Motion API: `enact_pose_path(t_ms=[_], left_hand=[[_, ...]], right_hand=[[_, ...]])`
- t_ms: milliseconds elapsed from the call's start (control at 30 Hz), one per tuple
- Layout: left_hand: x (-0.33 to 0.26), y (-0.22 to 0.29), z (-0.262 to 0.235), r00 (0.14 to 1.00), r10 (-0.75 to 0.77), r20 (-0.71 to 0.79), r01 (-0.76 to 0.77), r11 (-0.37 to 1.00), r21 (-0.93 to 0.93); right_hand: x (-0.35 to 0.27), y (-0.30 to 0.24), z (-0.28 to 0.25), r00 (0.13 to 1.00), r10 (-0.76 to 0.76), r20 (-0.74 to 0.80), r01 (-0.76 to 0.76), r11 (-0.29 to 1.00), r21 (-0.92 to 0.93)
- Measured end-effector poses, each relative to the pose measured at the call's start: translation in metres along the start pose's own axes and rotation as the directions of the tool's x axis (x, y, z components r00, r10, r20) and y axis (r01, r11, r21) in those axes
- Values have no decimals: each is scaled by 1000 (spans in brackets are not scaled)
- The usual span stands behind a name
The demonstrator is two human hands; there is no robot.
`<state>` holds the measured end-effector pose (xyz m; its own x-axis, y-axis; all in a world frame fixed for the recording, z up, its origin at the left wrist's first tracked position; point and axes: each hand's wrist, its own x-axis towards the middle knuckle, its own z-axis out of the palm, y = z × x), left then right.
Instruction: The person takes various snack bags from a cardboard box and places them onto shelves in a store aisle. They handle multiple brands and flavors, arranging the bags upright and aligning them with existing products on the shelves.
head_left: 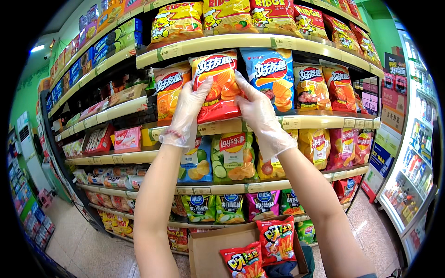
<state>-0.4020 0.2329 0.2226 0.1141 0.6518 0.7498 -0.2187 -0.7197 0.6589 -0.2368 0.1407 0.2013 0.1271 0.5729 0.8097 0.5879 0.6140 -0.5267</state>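
Both my hands wear thin clear plastic gloves and reach up to a middle shelf. Between them is an upright red and orange chip bag (218,92). My left hand (191,104) grips its left side, with the thumb on the front. My right hand (255,102) holds its right edge, thumb and fingers pressed on the foil. An orange chip bag (169,90) stands just left of it, and a blue chip bag (271,81) stands to the right, behind my right hand. Whether the held bag rests on the shelf I cannot tell.
Below, an open cardboard box (204,250) contains two red snack bags (278,241). Shelf edges (204,46) run above and below my hands. Green cucumber chip bags (233,157) fill the lower shelf. A lit glass-door fridge (412,162) stands at the right.
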Motion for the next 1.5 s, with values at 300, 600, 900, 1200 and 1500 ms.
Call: enact_pose_path(t_ms=[300,600,900,1200,1500], left_hand=[[40,-27,3,955,284,-84,-242,912,332],[32,-24,15,919,366,-143,-211,767,606],[-7,-18,12,838,545,-30,-348,576,740],[-29,-33,23,847,529,58,-328,433,839],[-65,-40,23,758,633,156,-438,317,841]], right_hand=[[25,33,20,977,-211,13,208,948,-241],[36,48,31,968,-250,5,240,925,-295],[30,35,33,993,-101,58,116,875,-469],[12,46,35,937,-347,-46,298,860,-414],[-42,49,-16,854,-458,-248,436,889,-142]])
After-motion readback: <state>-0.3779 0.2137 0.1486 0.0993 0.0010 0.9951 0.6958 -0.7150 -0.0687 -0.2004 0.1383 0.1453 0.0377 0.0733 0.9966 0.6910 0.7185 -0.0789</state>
